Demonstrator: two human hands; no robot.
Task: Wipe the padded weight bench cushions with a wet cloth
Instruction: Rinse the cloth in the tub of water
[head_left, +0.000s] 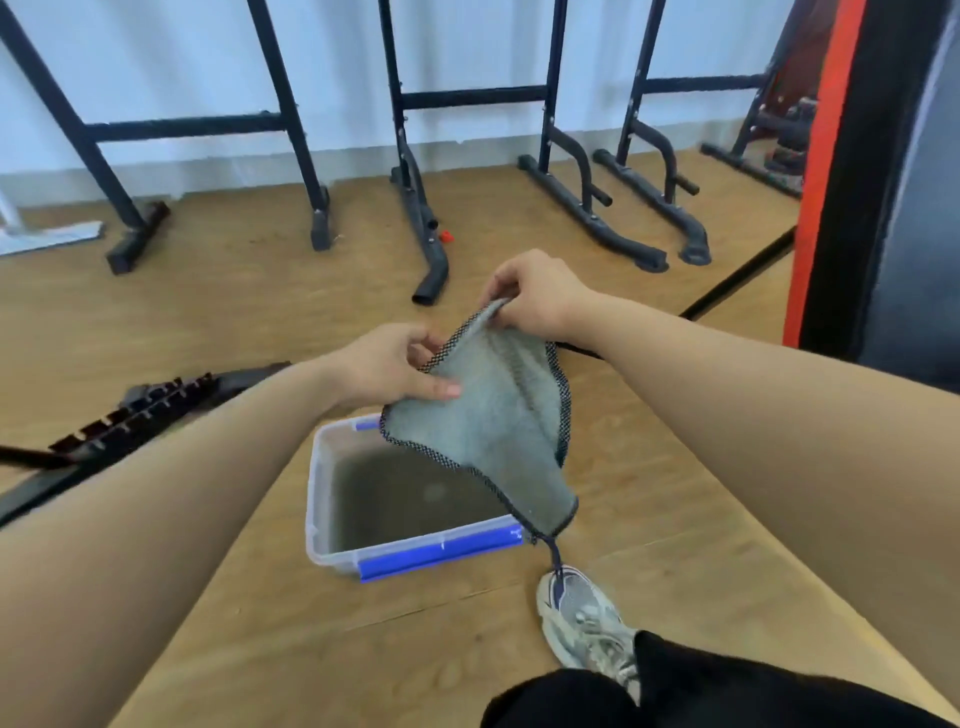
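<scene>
A grey cloth (488, 415) with a dark stitched edge hangs spread between both hands over a clear plastic tub (319, 499) with blue handles, which holds murky water. My left hand (389, 366) pinches the cloth's left edge between thumb and fingers. My right hand (535, 296) pinches its top corner, a little higher and farther away. The cloth's lowest corner, with a dark loop, dangles near the tub's front right handle. A red and black padded upright (852, 171) fills the right edge; no flat bench cushion shows.
Black metal frames (426, 223) of gym racks stand on the wooden floor along the far white wall. A black notched bar (140, 410) lies at the left. A white mop head (52, 236) rests far left. My shoe (587, 618) is by the tub.
</scene>
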